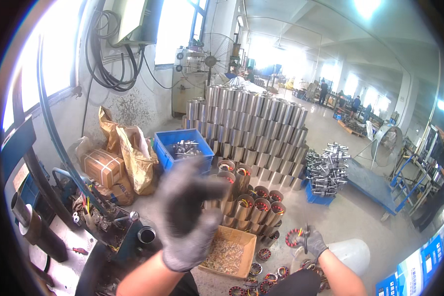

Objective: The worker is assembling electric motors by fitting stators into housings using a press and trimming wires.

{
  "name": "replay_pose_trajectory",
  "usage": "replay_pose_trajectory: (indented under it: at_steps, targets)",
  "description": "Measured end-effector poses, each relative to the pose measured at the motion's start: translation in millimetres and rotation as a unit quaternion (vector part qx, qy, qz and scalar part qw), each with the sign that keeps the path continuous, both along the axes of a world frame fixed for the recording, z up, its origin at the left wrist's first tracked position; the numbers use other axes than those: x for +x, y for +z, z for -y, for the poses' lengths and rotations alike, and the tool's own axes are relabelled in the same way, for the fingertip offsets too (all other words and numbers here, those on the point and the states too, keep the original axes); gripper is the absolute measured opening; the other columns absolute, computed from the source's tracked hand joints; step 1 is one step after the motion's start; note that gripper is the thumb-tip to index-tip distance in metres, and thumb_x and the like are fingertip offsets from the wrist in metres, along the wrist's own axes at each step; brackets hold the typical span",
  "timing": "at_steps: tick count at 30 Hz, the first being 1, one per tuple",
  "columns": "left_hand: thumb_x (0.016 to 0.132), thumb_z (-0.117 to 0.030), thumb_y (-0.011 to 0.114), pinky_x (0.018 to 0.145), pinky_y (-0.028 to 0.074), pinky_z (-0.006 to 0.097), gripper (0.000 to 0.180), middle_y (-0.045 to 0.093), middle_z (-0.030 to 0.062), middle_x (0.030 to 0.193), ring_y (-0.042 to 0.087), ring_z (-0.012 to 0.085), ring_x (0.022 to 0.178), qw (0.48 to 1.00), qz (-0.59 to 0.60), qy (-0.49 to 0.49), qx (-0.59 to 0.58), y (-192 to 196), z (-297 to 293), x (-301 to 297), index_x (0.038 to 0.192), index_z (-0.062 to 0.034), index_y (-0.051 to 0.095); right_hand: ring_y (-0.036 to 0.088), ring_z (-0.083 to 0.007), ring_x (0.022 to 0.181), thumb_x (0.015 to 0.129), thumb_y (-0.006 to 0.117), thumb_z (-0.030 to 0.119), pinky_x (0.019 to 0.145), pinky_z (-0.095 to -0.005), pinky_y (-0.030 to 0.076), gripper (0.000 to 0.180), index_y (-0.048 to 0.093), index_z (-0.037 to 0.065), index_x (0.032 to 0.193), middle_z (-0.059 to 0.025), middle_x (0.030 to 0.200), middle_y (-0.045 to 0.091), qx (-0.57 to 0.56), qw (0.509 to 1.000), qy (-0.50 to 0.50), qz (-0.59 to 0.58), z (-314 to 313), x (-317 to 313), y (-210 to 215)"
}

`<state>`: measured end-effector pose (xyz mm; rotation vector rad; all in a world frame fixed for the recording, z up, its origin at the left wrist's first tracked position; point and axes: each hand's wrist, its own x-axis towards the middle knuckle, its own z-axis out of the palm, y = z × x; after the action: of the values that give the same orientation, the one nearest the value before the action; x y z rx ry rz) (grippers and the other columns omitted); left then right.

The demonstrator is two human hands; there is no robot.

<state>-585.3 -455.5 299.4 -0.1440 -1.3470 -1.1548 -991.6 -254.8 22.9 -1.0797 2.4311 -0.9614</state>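
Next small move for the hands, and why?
I'd probably bring the left hand down toward the wound ring to steady it: the right hand seems to hold it only by one side, while the left is raised well away, blurred, thumb and fingers apart, apparently free.

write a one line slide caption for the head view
Gloved left hand, blurred, before stacked metal cylinders; gloved right hand holding a ring-shaped part.

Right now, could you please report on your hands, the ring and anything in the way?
Left hand raised, blurred, apparently empty. Right hand gripping ring. Left hand partly blocking view of carton.
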Motion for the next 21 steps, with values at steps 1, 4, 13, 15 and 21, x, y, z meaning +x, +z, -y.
replay_pose_trajectory:
  at_steps: [1, 4, 13, 15, 21]
  targets:
    - [0.092, -0.01, 0.073, 0.095, 0.05, 0.034, 0.056, 0.058, 0.0155, 0.131, 0.062, 0.0206, 0.113, 0.995, 0.014, 0.029, -0.094, -31.7, 12.6, -18.7, 0.141, -0.0047, 0.047, 0.07, -0.0259, 0.083, 0.077, 0.084, 0.018, 0.07, -0.0365, 0.059, 0.053, 0.057, 0.008, 0.121, -0.0124, 0.093, 0.068, -0.108, 0.985, -0.034, 0.134, -2.3, 8.5, 22.3]
    - [0.094, -0.001, 0.068, 0.099, 0.051, 0.034, 0.042, 0.061, 0.007, 0.127, 0.062, 0.0165, 0.109, 0.984, 0.152, -0.075, 0.055, -133.0, 16.9, -53.8, 0.134, -0.0063, 0.056, 0.069, -0.0249, 0.076, 0.073, 0.084, 0.001, 0.058, -0.0349, 0.059, 0.057, 0.051, 0.009, 0.12, -0.0087, 0.092, 0.064, -0.286, 0.899, -0.052, 0.328, 6.4, 49.0, 61.7]
    - [0.091, -0.017, 0.072, 0.101, 0.048, 0.039, 0.03, 0.06, 0.0155, 0.129, 0.06, 0.029, 0.119, 0.899, 0.422, -0.093, -0.071, -229.2, -12.6, -101.5, 0.119, -0.0062, 0.068, 0.067, -0.0205, 0.072, 0.075, 0.083, -0.002, 0.056, -0.0314, 0.059, 0.053, 0.053, 0.01, 0.118, -0.006, 0.092, 0.064, -0.366, 0.82, -0.112, 0.425, 14.4, 165.5, 43.5]
    - [0.093, -0.02, 0.071, 0.099, 0.05, 0.038, 0.035, 0.06, 0.0149, 0.127, 0.06, 0.0284, 0.118, 0.86, 0.489, -0.126, -0.073, -226.1, -16.4, -110.7, 0.123, -0.0043, 0.063, 0.064, -0.0158, 0.075, 0.078, 0.085, 0.004, 0.06, -0.029, 0.055, 0.053, 0.052, 0.009, 0.119, -0.0018, 0.089, 0.061, -0.293, 0.852, -0.106, 0.42, 21.5, 169.8, 48.2]
    - [0.099, -0.03, 0.062, 0.096, 0.051, 0.038, 0.047, 0.065, 0.008, 0.117, 0.061, 0.0218, 0.115, 0.787, 0.448, -0.224, 0.359, -280.0, 5.5, -126.8, 0.135, -0.0022, 0.052, 0.067, -0.016, 0.082, 0.08, 0.082, 0.005, 0.067, -0.0284, 0.058, 0.049, 0.055, 0.008, 0.12, -0.0054, 0.1, 0.065, -0.328, 0.827, -0.095, 0.446, 29.1, 170.9, 29.2]
